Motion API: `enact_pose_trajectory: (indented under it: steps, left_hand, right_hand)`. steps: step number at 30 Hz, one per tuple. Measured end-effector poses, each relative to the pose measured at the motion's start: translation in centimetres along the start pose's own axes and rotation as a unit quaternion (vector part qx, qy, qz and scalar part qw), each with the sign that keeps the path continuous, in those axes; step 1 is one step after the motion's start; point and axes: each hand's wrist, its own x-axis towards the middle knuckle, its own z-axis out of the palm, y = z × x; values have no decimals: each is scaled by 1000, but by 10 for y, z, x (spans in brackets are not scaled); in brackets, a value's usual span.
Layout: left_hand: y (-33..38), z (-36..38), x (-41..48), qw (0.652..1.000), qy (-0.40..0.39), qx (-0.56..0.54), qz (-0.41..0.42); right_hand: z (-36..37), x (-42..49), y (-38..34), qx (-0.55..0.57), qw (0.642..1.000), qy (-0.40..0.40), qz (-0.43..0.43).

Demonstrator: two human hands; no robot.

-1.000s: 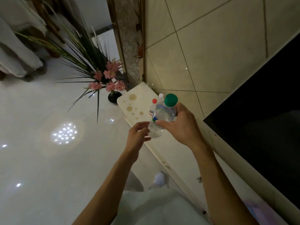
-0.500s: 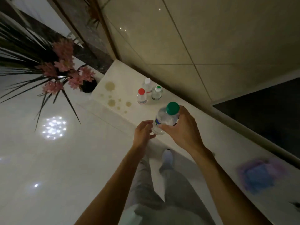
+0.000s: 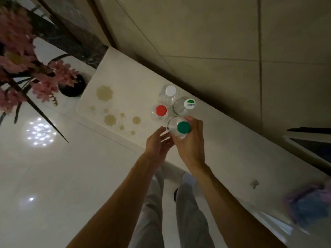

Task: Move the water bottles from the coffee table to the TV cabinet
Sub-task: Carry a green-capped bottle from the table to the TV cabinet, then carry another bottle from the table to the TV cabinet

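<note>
A clear water bottle with a green cap (image 3: 183,127) is upright over the white TV cabinet (image 3: 223,140), gripped round its body by my right hand (image 3: 190,143). My left hand (image 3: 157,143) is beside it with loosely curved fingers near its left side, holding nothing. Just beyond stand three bottles on the cabinet top: one with a red cap (image 3: 160,110), one with a white cap (image 3: 170,90) and one with a white-and-green cap (image 3: 189,104). Whether the held bottle's base touches the cabinet is hidden.
A black vase (image 3: 72,86) of pink flowers (image 3: 53,79) stands on the glossy floor left of the cabinet's end. A blue and purple cloth (image 3: 308,204) lies on the cabinet at the right. The tiled wall is behind; the television's edge (image 3: 311,149) is at right.
I have stepped closer and now look straight down on the cabinet. My right hand has carried the green-capped bottle forward until it sits right beside the three standing bottles.
</note>
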Motion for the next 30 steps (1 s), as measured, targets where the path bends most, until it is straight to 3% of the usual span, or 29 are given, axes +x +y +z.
enact_pose_trajectory:
  steps: [9, 20, 26, 30]
  left_hand:
    - [-4, -2, 31, 995, -9, -96, -23]
    - [10, 5, -21, 999, -13, -46, -21]
    - [39, 5, -81, 998, -33, 53, 18]
    - [62, 7, -127, 978, -77, 184, 63]
  right_hand:
    - [34, 14, 9, 10, 999, 29, 20]
    - [-12, 0, -7, 11, 995, -40, 86]
    - [-87, -19, -25, -8, 993, -56, 101]
    - [-142, -44, -31, 2, 993, -40, 109]
